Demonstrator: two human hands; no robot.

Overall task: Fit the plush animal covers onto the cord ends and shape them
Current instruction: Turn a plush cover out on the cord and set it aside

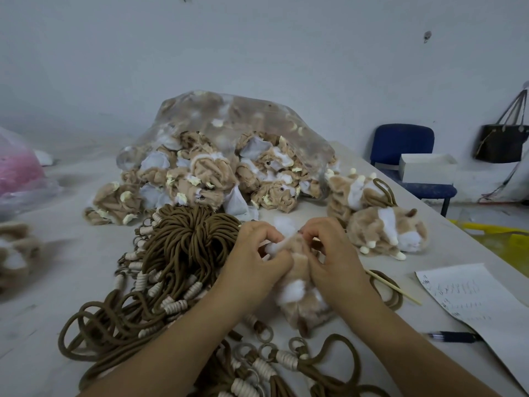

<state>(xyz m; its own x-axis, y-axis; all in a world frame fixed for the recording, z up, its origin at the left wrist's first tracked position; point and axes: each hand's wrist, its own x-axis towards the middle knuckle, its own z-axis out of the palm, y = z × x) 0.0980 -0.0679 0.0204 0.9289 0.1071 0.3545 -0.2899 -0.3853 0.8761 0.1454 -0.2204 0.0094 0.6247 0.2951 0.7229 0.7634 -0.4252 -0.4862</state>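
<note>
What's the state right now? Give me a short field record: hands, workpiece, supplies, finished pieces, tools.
left hand: pinches the top of the plush cover
right hand: grips the same cover from the other side
workpiece: tan-and-white, held over the table
supplies: brown cords left of the hands; unfitted covers spilling from a clear bag behind
finished: plush animals lying at right
tools: wooden stick, pen, paper sheet at right

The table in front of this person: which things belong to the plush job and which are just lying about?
In the job: plush cover held by left hand and right hand; brown cords; bag of unfitted covers; finished plush animals.
Lying about: paper sheet; pen; blue chair; black handbag; white box.
</note>
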